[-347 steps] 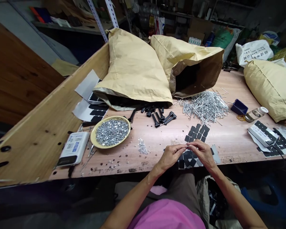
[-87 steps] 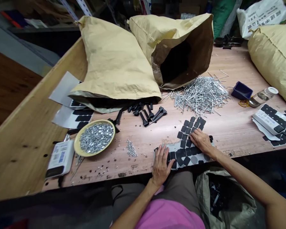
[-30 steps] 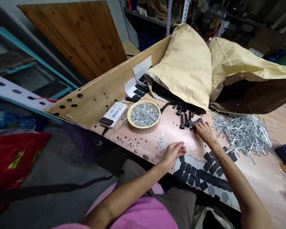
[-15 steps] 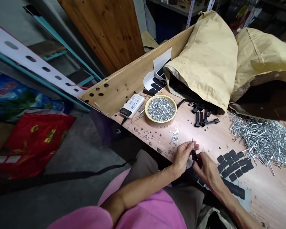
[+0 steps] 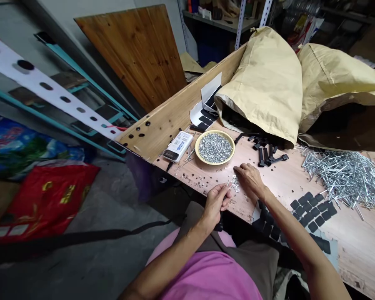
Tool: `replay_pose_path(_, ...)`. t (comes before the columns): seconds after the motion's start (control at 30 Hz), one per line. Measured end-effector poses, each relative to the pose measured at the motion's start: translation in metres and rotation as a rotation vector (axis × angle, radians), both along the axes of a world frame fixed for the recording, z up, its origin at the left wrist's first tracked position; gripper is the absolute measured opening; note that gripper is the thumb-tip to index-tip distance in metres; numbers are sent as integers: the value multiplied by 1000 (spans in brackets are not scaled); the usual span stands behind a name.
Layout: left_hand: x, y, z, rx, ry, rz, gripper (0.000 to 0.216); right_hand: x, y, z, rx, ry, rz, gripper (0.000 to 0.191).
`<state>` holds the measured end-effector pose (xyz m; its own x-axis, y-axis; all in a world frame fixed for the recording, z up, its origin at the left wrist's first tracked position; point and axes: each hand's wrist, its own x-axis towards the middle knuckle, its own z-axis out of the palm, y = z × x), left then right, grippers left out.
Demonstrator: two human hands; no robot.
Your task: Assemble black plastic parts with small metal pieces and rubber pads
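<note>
My left hand (image 5: 217, 202) is closed around a black plastic part (image 5: 219, 223), with a thin metal rod (image 5: 228, 182) poking up from the grip. Most of the part is hidden by the fingers. My right hand (image 5: 250, 178) reaches over the tabletop, fingers stretched and fingertips down beside a small pile of metal nuts (image 5: 235, 183). Nothing shows in those fingers. Behind both hands stands a yellow bowl (image 5: 198, 157) full of small metal nuts. Several black plastic parts (image 5: 264, 156) lie to the right of the bowl.
A heap of metal rods (image 5: 346, 177) lies at the right, below two open paper sacks (image 5: 265, 83). Black pads on a backing sheet (image 5: 333, 252) lie near the front edge. A white boxy device (image 5: 178, 146) sits left of the bowl, against a wooden side board (image 5: 175, 112).
My right hand has let go of the black part and moved left to the pile of nuts. My left hand has moved left and down with the part. The view has shifted slightly.
</note>
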<state>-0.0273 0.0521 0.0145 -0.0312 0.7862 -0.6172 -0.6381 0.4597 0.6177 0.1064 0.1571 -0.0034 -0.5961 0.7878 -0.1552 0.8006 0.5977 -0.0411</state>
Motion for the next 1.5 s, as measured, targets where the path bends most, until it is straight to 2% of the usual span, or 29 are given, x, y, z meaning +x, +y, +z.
replay_pose_path(0.13,-2,1,-1,-13,21,-38,50,-12,8,9,-59,-66,23,27)
replay_pose_path(0.3,-2,6,5,1,74,-90,46,-11,6,13,-50,20,-41,21)
replay_pose_path(0.37,-1,6,9,20,89,-119,46,-4,-5,12,-33,237,-133,16)
replay_pose_path(0.47,3,6,13,63,97,-179,47,8,-31,10,-8,752,-331,8)
replay_pose_path(0.53,9,5,15,94,99,-232,47,14,-51,10,-8,988,-442,6)
replay_pose_path(0.67,23,3,15,146,92,-332,48,23,-80,17,-38,1199,-601,9)
replay_pose_path(0.87,36,-2,15,217,88,-408,51,32,-97,25,-75,1378,-674,12)
replay_pose_path(0.97,38,-3,14,236,67,-426,55,34,-101,23,-44,1420,-679,15)
replay_pose_path(1.07,40,-5,16,220,38,-450,63,38,-106,20,79,1365,-630,14)
replay_pose_path(1.17,40,-6,19,188,45,-504,65,46,-111,16,272,1157,-460,8)
replay_pose_path(1.23,39,-7,21,169,79,-540,62,52,-114,15,327,1011,-303,12)
replay_pose_path(1.3,38,-7,23,155,114,-573,59,58,-116,16,291,936,-229,16)
replay_pose_path(1.5,34,-7,24,170,76,-684,57,72,-115,31,-42,1014,-408,24)
